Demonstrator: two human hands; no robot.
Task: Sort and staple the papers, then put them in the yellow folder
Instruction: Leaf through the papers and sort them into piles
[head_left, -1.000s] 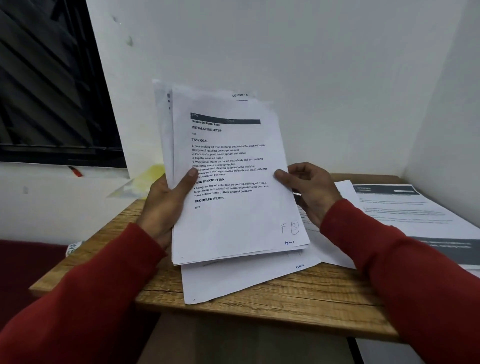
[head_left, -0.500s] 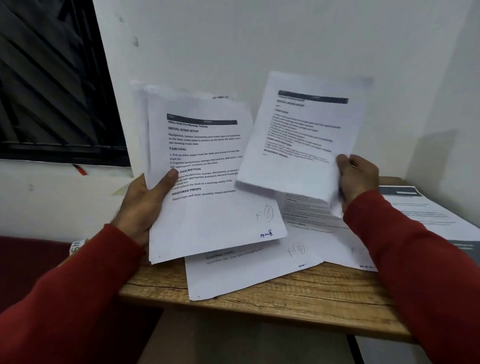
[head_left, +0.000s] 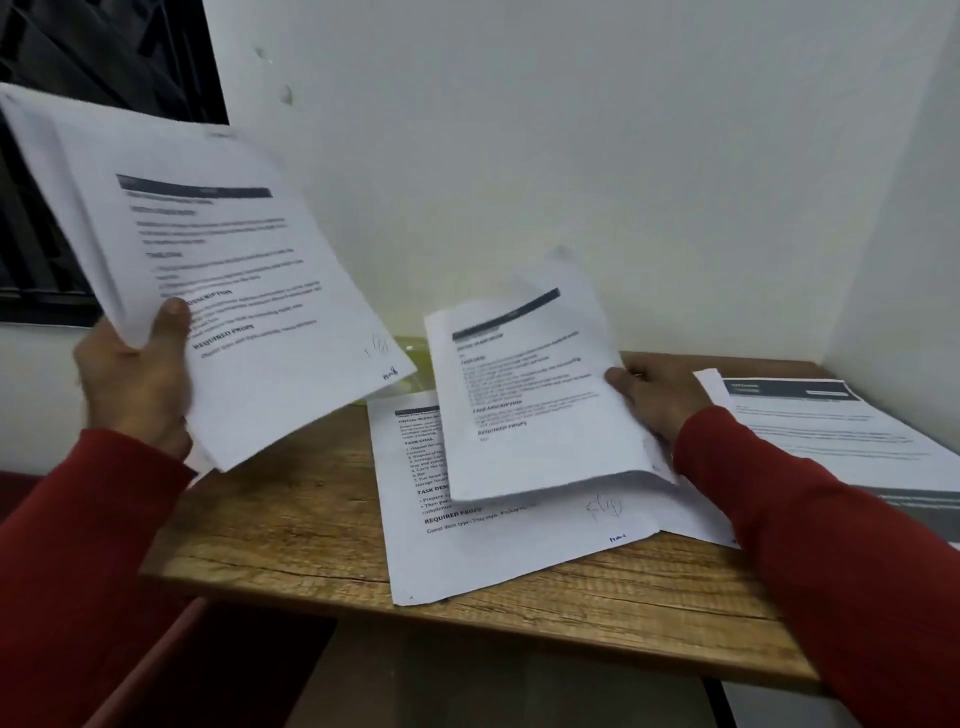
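Holding the stack in my left hand, thumb clamped on its front, I pinch one sheet in my right hand over the pile on the desk. The folder peeks out at the far edge. The near pile overhangs the desk's edge; I reckon a careless drop could knock it off.

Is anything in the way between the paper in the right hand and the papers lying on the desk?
Nothing visible is. The right hand holds the single sheet just above the papers on the desk, with only air between them. The left hand holds the stack off to the side.
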